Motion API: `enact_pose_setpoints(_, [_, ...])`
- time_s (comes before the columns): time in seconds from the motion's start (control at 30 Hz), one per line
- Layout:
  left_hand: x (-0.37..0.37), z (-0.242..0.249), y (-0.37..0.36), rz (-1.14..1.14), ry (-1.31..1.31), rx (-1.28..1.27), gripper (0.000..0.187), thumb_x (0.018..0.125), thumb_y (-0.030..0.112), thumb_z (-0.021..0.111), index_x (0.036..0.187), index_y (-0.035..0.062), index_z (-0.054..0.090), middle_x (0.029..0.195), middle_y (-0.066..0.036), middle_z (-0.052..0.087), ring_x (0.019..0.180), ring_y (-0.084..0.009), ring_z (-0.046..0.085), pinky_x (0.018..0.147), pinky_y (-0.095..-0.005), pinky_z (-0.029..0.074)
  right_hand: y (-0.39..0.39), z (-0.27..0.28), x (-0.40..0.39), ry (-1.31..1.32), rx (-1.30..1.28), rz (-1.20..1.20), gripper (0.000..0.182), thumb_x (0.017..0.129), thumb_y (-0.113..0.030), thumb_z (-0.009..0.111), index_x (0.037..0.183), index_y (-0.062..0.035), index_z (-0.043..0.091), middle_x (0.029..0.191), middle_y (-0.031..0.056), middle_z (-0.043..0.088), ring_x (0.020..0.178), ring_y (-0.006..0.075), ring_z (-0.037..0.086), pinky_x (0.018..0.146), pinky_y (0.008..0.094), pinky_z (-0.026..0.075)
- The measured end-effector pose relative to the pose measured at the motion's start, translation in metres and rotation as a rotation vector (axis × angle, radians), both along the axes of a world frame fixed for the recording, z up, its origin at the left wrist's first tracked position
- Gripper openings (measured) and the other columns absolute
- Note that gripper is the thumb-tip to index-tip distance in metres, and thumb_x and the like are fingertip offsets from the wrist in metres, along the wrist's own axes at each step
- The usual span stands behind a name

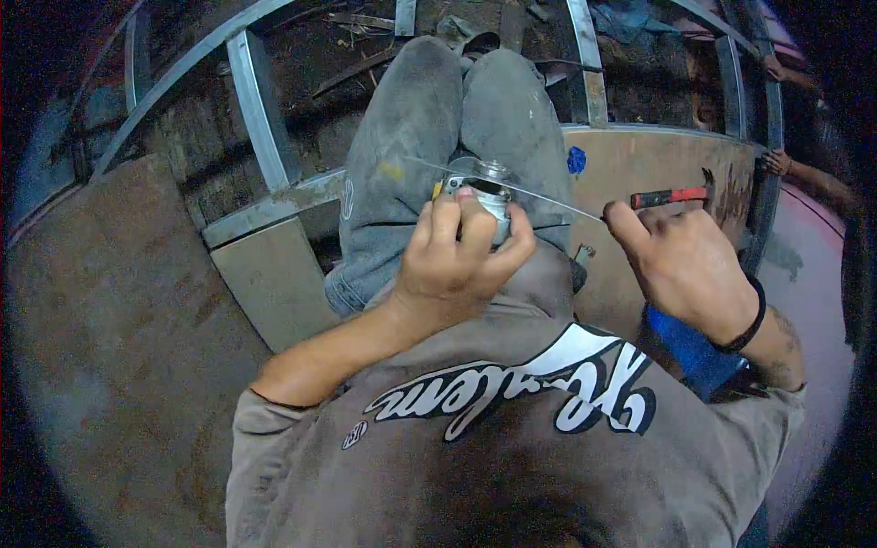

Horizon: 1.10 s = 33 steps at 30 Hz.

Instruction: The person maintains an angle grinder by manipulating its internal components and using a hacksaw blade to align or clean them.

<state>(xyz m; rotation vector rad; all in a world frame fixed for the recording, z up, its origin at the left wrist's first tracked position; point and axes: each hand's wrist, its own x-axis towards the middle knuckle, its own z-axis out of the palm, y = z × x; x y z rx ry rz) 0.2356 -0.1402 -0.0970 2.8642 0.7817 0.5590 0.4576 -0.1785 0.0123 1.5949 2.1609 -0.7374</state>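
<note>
My left hand is closed around a small silver metal piece above my lap. It has a round part on top and a yellow bit at its left side; its exact kind is not clear. A thin, straight, pale strip or wire runs across the top of this piece, from over my left thigh to my right hand. My right hand is closed, with the strip's near end pinched at the thumb and forefinger. Part of the metal piece is hidden behind my left fingers.
A red-and-black handled tool lies on the board to the right, near a crumpled blue item. Metal framing surrounds my legs. Another person's hands hold the frame at far right. A blue object sits beneath my right forearm.
</note>
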Motion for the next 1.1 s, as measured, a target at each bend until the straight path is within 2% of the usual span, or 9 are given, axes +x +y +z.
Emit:
enact_pose_setpoints(0.2, [-0.003, -0.008, -0.002, 0.109, -0.118, -0.092, 0.03, 0.072, 0.018, 0.059, 0.102, 0.023, 0.061, 0.099, -0.014, 0.049, 0.083, -0.0307, 0.053, 0.067, -0.036, 0.051, 0.008, 0.003, 0.006, 0.106, -0.182, -0.165, 0.017, 0.08, -0.004, 0.05, 0.096, -0.0034, 0.045, 0.068, 0.018, 0.057, 0.063, 0.036, 0.058, 0.053, 0.0437, 0.043])
enact_pose_setpoints(0.37, [-0.017, -0.003, 0.044, 0.004, -0.261, -0.603, 0.056, 0.058, 0.019, 0.078, 0.112, 0.0212, 0.062, 0.1, -0.013, 0.049, 0.087, -0.03, 0.055, 0.071, -0.0375, 0.048, 0.022, -0.072, 0.001, 0.776, 0.479, -0.428, 0.033, 0.084, -0.01, 0.06, 0.114, -0.0007, 0.052, 0.081, 0.0096, 0.063, 0.068, 0.0162, 0.06, 0.06, 0.0307, 0.047])
enact_pose_setpoints(0.43, [-0.017, -0.004, 0.052, -0.073, -0.261, -0.643, 0.06, 0.057, 0.017, 0.079, 0.113, 0.0198, 0.06, 0.102, -0.014, 0.049, 0.089, -0.0327, 0.054, 0.072, -0.0384, 0.048, 0.029, -0.084, -0.018, 0.964, 0.154, -0.828, 0.037, 0.084, -0.012, 0.062, 0.118, -0.0009, 0.052, 0.092, 0.0046, 0.064, 0.077, 0.0118, 0.06, 0.056, 0.0252, 0.047])
enact_pose_setpoints(0.57, [-0.016, -0.006, 0.055, -0.122, -0.226, -0.544, 0.059, 0.059, 0.013, 0.078, 0.114, 0.0207, 0.059, 0.107, -0.017, 0.047, 0.093, -0.0346, 0.053, 0.075, -0.0397, 0.047, 0.051, -0.144, -0.047, 1.118, 0.668, -0.459, 0.032, 0.087, -0.014, 0.06, 0.116, -0.0026, 0.053, 0.084, 0.0021, 0.062, 0.065, 0.0077, 0.058, 0.047, 0.0189, 0.042])
enact_pose_setpoints(0.63, [-0.015, -0.004, 0.054, -0.103, -0.221, -0.522, 0.058, 0.06, 0.012, 0.077, 0.114, 0.0207, 0.059, 0.108, -0.018, 0.047, 0.093, -0.0347, 0.053, 0.076, -0.0396, 0.047, 0.041, -0.135, -0.056, 1.366, 0.028, -0.931, 0.029, 0.088, -0.016, 0.057, 0.115, -0.0041, 0.054, 0.076, -0.0005, 0.058, 0.051, 0.0034, 0.05, 0.041, 0.0159, 0.037])
enact_pose_setpoints(0.8, [-0.006, 0.003, 0.042, -0.019, -0.224, -0.484, 0.055, 0.063, 0.009, 0.074, 0.114, 0.0163, 0.058, 0.109, -0.02, 0.046, 0.096, -0.0366, 0.051, 0.08, -0.0413, 0.046, 0.035, -0.144, -0.053, 1.393, 0.075, -0.963, 0.027, 0.09, -0.02, 0.056, 0.113, -0.0046, 0.056, 0.072, -0.0021, 0.056, 0.045, 0.0022, 0.045, 0.041, 0.0168, 0.038])
enact_pose_setpoints(0.93, [-0.003, 0.01, 0.026, -0.004, -0.144, -0.448, 0.054, 0.062, 0.009, 0.074, 0.113, 0.0142, 0.057, 0.11, -0.02, 0.044, 0.095, -0.0366, 0.052, 0.078, -0.0406, 0.047, 0.049, -0.149, -0.041, 1.28, 0.362, -0.585, 0.027, 0.088, -0.027, 0.06, 0.1, -0.0026, 0.062, 0.073, -0.0022, 0.056, 0.053, 0.0021, 0.045, 0.044, 0.0189, 0.037])
enact_pose_setpoints(0.97, [-0.003, 0.012, 0.022, 0.003, -0.154, -0.417, 0.052, 0.063, 0.008, 0.072, 0.112, 0.0139, 0.056, 0.11, -0.02, 0.044, 0.094, -0.0366, 0.053, 0.075, -0.0413, 0.048, 0.049, -0.138, -0.033, 1.112, 0.183, -0.597, 0.035, 0.086, -0.034, 0.06, 0.099, -0.002, 0.063, 0.078, 0.0055, 0.061, 0.062, 0.0113, 0.053, 0.055, 0.0273, 0.042])
enact_pose_setpoints(1.1, [0.001, 0.018, 0.007, 0.057, -0.077, -0.343, 0.043, 0.066, 0.002, 0.064, 0.107, 0.0141, 0.056, 0.108, -0.018, 0.044, 0.094, -0.0367, 0.053, 0.065, -0.042, 0.05, 0.064, -0.129, -0.027, 0.965, 0.019, -0.437, 0.034, 0.084, -0.032, 0.064, 0.094, -0.0004, 0.061, 0.072, 0.0009, 0.054, 0.067, 0.0077, 0.046, 0.054, 0.0243, 0.037])
